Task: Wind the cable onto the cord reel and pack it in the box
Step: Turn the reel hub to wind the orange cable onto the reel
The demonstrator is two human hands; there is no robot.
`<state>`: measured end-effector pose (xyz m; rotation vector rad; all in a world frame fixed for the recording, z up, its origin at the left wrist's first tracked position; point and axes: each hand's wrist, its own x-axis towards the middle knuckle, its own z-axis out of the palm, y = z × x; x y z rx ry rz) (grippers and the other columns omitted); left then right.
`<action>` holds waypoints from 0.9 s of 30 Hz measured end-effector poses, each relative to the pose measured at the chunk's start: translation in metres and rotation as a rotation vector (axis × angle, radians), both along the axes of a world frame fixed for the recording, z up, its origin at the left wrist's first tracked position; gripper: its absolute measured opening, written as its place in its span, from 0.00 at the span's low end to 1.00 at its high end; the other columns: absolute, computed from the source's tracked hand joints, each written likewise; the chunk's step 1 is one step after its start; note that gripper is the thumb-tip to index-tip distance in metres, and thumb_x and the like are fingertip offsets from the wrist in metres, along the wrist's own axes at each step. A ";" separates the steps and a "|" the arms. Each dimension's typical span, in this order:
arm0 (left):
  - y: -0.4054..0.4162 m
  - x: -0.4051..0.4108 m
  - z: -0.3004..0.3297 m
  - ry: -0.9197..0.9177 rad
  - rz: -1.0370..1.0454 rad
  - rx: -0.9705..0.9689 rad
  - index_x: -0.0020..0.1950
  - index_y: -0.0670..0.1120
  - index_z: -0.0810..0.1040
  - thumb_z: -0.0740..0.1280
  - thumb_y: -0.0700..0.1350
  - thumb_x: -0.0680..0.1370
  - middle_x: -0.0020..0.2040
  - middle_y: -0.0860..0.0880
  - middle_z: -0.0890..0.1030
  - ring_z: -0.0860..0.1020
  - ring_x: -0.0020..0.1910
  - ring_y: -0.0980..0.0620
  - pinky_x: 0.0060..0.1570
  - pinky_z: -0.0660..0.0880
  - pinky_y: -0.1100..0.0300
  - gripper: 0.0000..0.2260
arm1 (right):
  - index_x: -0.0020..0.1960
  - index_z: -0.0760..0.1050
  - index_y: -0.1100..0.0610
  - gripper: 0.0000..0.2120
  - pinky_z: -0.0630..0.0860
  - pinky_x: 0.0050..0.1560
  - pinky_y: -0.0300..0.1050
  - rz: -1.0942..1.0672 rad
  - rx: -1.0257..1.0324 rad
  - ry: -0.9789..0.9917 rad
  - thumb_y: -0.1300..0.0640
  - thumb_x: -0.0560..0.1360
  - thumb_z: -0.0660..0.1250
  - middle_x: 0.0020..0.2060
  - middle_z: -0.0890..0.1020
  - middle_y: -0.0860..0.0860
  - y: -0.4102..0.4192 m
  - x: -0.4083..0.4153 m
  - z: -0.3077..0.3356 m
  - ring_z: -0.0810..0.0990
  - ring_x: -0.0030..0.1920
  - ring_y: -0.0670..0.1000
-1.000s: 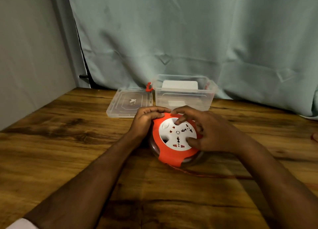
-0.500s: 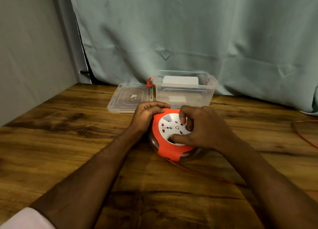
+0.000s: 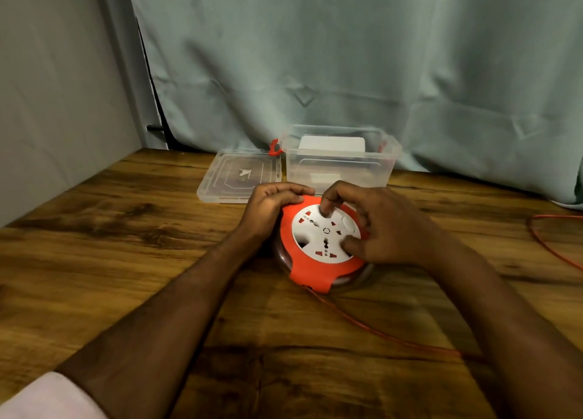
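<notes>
1. The cord reel [image 3: 318, 248], orange-framed with a white socket face, is being kept flat on the wooden table [image 3: 110, 261], just in front of the box [image 3: 340, 166] and slightly apart from it.
2. The reel's far left rim is being gripped by the left hand [image 3: 271, 202], with the fingers curled over the orange edge and the thumb side pressed against the frame.
3. The white socket face is being pressed by the right hand [image 3: 381, 226]: a fingertip is being held in a recess near the far edge, and the thumb is being set into another recess on the near right side, so the hand is closed onto the face of the reel.
4. The orange cable [image 3: 378, 332] is being let out from the reel's near edge; it is being laid across the table toward the right, passing under the right forearm, and a further loop of it is being shown near the table's right edge.
5. The clear plastic box is being left open and upright at the back of the table, with red latches at its sides; something white is being seen through its walls, but what it is cannot be told.
6. The clear lid [image 3: 239, 177] is being left flat on the table, just beside the box on its left.
7. A pale curtain [image 3: 347, 56] is being hung behind the table.
</notes>
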<state>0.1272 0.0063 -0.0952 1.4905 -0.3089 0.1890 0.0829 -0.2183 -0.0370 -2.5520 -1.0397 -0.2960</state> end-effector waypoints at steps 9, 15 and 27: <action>-0.001 -0.003 0.001 -0.009 0.013 -0.009 0.54 0.35 0.84 0.63 0.32 0.76 0.52 0.38 0.86 0.84 0.48 0.43 0.46 0.81 0.57 0.12 | 0.62 0.65 0.42 0.34 0.81 0.44 0.42 -0.045 0.006 0.032 0.42 0.63 0.80 0.54 0.84 0.39 -0.003 -0.003 0.003 0.82 0.49 0.39; -0.003 -0.002 0.001 0.003 0.015 -0.027 0.52 0.36 0.84 0.63 0.31 0.76 0.49 0.39 0.86 0.84 0.44 0.47 0.43 0.81 0.60 0.11 | 0.45 0.71 0.46 0.25 0.70 0.34 0.41 -0.146 0.011 -0.140 0.29 0.62 0.74 0.32 0.79 0.42 0.013 -0.003 -0.014 0.76 0.33 0.41; -0.004 -0.007 0.004 0.018 -0.002 -0.052 0.56 0.35 0.82 0.62 0.29 0.76 0.52 0.34 0.84 0.83 0.44 0.42 0.43 0.81 0.56 0.13 | 0.60 0.77 0.43 0.17 0.72 0.34 0.39 -0.042 0.094 -0.182 0.48 0.72 0.73 0.36 0.83 0.40 0.013 -0.004 -0.008 0.76 0.31 0.39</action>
